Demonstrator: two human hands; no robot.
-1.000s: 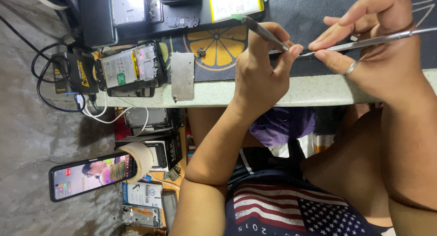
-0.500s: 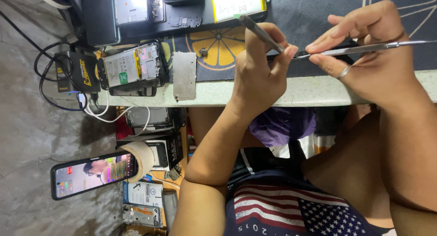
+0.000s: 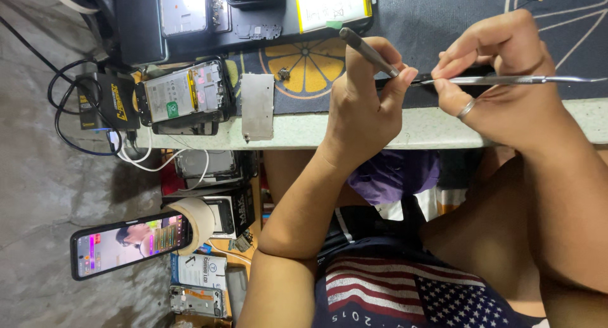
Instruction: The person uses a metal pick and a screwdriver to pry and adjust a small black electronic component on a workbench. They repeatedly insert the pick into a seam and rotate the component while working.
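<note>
Both hands meet over the edge of the dark work mat [image 3: 443, 24], each pinched shut on a thin metal tool.

Left hand [image 3: 364, 109] grips a grey-handled precision screwdriver [image 3: 367, 51] between thumb and fingertips, its tip angled toward the other hand. Right hand [image 3: 500, 81], a ring on one finger, clamps long steel tweezers [image 3: 506, 80] that lie flat along the mat's near edge; the two tool tips come together between the hands, and whatever small part sits there is hidden. Beside the left hand on the mat's near edge lies a bare metal shield plate [image 3: 258, 106]. Just past that plate sits an opened phone [image 3: 183, 97] with its battery and board showing. Farther back on the mat rests a larger opened device [image 3: 253, 11].
</note>
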